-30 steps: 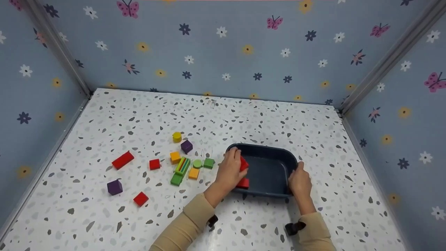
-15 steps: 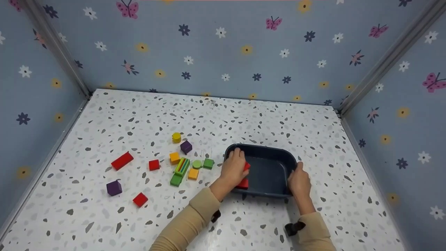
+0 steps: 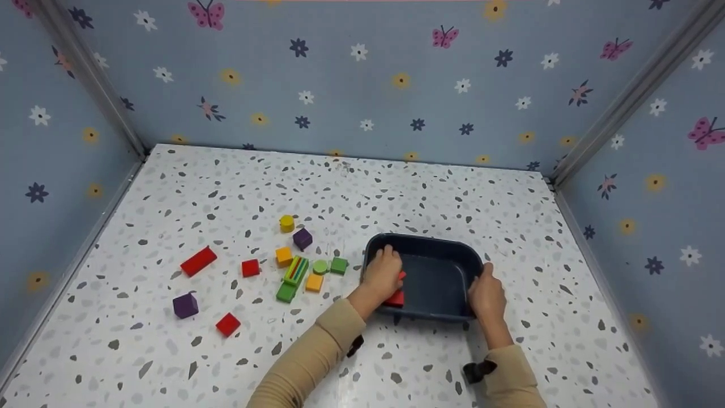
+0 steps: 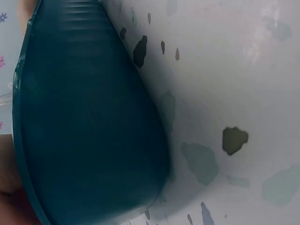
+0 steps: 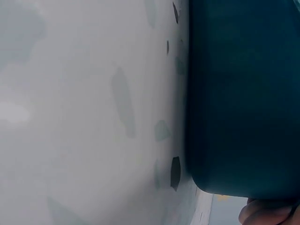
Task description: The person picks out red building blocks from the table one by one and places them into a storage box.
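Note:
A dark blue plastic basin (image 3: 433,283) sits right of the table's middle. My left hand (image 3: 384,275) reaches over its left end, fingers curled down inside around a red block (image 3: 402,276), mostly hidden by the hand. Another red block (image 3: 395,298) lies in the basin by my left wrist. At the opposite end my right hand (image 3: 487,294) grips the basin's rim. The left wrist view is filled by the basin's outer wall (image 4: 93,117), with a bit of hand at the left edge. Fingertips (image 5: 267,213) of my right hand show below the basin in the right wrist view.
Left of the basin, several blocks lie loose: a striped green block (image 3: 297,270), a yellow cylinder (image 3: 287,223), a purple block (image 3: 303,239), an orange block (image 3: 314,282). Farther left are a long red block (image 3: 199,261) and another purple block (image 3: 186,305). Flower-patterned walls (image 3: 340,73) enclose the table.
My left hand has moved slightly right and lower into the basin with the red block. My right hand stays on the rim, and the loose blocks have not moved.

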Tool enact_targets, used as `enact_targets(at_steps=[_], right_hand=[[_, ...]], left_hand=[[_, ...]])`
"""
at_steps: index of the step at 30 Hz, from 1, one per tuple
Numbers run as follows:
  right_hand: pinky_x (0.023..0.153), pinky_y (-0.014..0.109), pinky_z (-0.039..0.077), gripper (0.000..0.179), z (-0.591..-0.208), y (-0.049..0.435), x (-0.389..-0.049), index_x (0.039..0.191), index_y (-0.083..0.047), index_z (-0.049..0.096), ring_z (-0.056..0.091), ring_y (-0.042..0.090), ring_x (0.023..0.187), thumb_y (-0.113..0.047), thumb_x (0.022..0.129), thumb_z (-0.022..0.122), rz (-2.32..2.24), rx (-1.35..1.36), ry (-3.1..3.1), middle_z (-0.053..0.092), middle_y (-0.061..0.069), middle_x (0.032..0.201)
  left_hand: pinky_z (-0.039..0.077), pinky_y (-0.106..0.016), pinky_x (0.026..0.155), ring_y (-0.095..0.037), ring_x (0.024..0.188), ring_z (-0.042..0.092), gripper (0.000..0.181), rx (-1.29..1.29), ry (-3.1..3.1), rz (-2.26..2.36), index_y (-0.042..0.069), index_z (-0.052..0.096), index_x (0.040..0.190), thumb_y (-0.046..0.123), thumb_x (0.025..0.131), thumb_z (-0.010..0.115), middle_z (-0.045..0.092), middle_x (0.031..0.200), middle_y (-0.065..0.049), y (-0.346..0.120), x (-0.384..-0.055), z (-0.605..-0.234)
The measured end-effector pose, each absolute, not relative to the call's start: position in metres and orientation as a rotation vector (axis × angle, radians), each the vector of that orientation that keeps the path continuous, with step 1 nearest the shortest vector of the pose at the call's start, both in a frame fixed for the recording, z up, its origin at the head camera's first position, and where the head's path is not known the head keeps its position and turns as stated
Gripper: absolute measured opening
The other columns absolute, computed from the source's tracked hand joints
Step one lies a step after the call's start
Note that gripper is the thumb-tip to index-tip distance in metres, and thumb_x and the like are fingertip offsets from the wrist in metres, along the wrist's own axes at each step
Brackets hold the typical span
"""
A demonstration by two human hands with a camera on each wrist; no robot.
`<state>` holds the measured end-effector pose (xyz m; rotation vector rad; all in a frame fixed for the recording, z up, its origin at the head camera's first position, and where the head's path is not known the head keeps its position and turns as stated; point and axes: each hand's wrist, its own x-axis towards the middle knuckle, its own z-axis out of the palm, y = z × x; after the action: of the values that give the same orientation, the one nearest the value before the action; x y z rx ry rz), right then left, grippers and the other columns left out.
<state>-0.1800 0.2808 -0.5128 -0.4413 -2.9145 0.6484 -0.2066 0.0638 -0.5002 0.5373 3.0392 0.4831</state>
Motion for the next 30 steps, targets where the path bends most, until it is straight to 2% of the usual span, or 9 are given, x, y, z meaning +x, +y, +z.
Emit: enact_targets(at_steps=[10,30], right_hand=[[0.053,0.051,0.043,0.021,-0.5146,0.2814,-0.1792,0.107,0.001,0.038,0.057,0.044,0.071,-0.007,0.088,0.043,0.628,-0.41,-2.893,0.056,0.032,0.085],[0.052,0.052,0.042,0.02,-0.5154,0.2818,-0.1789,0.106,0.001,0.038,0.056,0.045,0.071,-0.006,0.088,0.042,0.645,-0.403,-2.895,0.055,0.033,0.085]], left_hand=[[0.048,-0.034,0.071,-0.028,0.094,0.048,0.05,0.573,3.035,0.45,-0.007,0.053,0.107,0.021,0.07,0.073,0.046,0.103,-0.016,0.0671,-0.2085,-0.5025],[0.047,-0.035,0.075,-0.03,0.098,0.048,0.052,0.57,3.007,0.366,-0.006,0.054,0.11,0.024,0.071,0.072,0.047,0.11,-0.017,0.0693,-0.2124,-0.5102]])
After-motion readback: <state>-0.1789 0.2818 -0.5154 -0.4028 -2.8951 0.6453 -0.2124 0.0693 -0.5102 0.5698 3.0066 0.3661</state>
